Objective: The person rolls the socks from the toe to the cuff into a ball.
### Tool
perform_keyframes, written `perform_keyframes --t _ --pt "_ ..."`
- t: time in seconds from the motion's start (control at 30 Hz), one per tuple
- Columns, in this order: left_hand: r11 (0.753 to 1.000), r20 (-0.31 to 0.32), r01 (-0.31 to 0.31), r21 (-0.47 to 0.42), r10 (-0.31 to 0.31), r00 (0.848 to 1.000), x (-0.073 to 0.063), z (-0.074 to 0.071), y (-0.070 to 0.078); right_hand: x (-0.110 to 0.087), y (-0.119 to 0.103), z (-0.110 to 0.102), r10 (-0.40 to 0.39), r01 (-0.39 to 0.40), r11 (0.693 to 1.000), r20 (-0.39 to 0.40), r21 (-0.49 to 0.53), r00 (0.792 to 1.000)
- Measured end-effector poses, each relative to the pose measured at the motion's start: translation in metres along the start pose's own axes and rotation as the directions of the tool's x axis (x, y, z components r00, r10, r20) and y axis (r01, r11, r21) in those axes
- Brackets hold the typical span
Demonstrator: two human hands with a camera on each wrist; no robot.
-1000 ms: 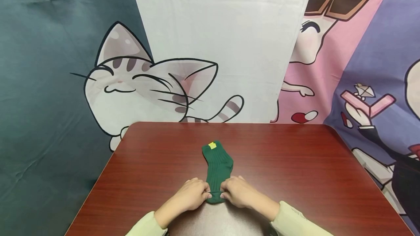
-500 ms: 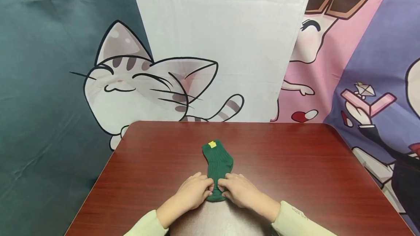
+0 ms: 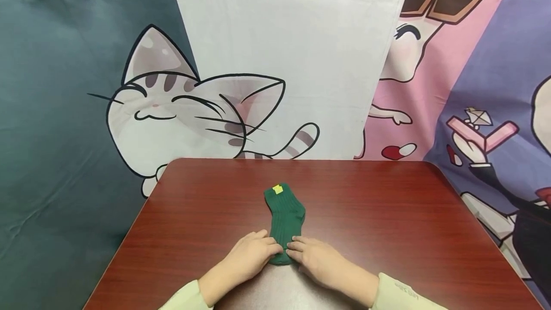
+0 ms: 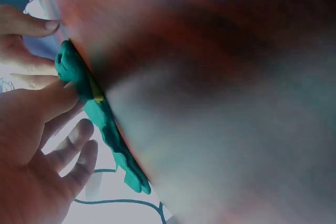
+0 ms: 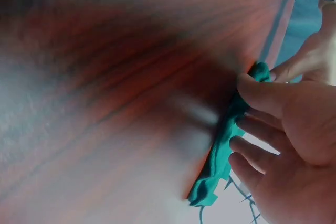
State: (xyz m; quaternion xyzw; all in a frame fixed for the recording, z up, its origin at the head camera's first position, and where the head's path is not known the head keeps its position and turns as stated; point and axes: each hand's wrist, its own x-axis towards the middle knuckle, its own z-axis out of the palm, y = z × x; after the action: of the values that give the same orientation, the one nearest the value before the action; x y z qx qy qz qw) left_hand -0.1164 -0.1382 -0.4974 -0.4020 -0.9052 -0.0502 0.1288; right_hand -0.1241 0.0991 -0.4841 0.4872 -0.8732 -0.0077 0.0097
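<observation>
A green ribbed sock lies flat on the table, with a yellow patch at its far end. Its near end shows a crosswise edge and is partly covered by the fingers. My left hand rests on the left side of that end, its fingers reaching over the fabric; in the left wrist view the thumb touches the green sock and the other fingers are spread. From the right, my right hand lays fairly straight fingers on the same end. The right wrist view has its thumb against the sock.
The reddish-brown wooden table has rounded far corners. Behind it hangs a cloth backdrop printed with a cartoon cat and figures. Pale yellow-green sleeves cover the forearms.
Both hands pinched the sock's near end a second ago, then shifted slightly forward and inward. Now the fingers have straightened and lie flatter on it. The sock has stayed in place.
</observation>
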Motion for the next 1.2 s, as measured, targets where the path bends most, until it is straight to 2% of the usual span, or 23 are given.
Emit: perform_keyframes --t 0.13,0.27,0.5,0.67,0.77,0.9,1.07,1.2 --pt "0.998 0.004 -0.034 0.058 0.033 0.999 -0.002 -0.002 0.002 -0.007 -0.005 -0.002 -0.001 0.002 0.999 0.054 -0.032 0.999" --pt "0.996 0.074 -0.056 0.073 0.050 0.996 -0.010 -0.004 0.001 -0.014 -0.004 0.001 -0.011 0.013 1.000 0.050 -0.026 0.999" --pt "0.996 0.145 -0.087 0.009 0.085 0.986 -0.022 -0.003 -0.003 -0.019 -0.002 0.006 -0.028 0.028 1.000 0.010 -0.012 1.000" --pt "0.997 0.185 -0.065 -0.030 0.069 0.980 -0.017 -0.007 -0.002 -0.016 -0.003 0.007 -0.014 0.013 1.000 -0.010 -0.007 1.000" --pt "0.998 0.184 -0.051 -0.032 0.056 0.981 -0.012 -0.007 -0.001 -0.015 -0.003 0.007 -0.002 0.002 1.000 -0.013 0.000 1.000" --pt "0.999 0.149 -0.030 -0.031 0.035 0.988 -0.008 -0.004 0.000 -0.013 -0.003 0.009 -0.003 0.003 1.000 -0.034 -0.009 0.999" --pt "1.000 0.099 -0.008 -0.029 0.011 0.995 -0.004 0.001 0.001 -0.005 0.001 0.014 -0.024 0.024 1.000 -0.106 0.004 0.994" --pt "0.997 0.094 0.041 -0.059 -0.036 0.995 -0.001 0.002 0.002 -0.001 0.004 0.015 -0.024 0.035 0.998 -0.164 0.060 0.986"
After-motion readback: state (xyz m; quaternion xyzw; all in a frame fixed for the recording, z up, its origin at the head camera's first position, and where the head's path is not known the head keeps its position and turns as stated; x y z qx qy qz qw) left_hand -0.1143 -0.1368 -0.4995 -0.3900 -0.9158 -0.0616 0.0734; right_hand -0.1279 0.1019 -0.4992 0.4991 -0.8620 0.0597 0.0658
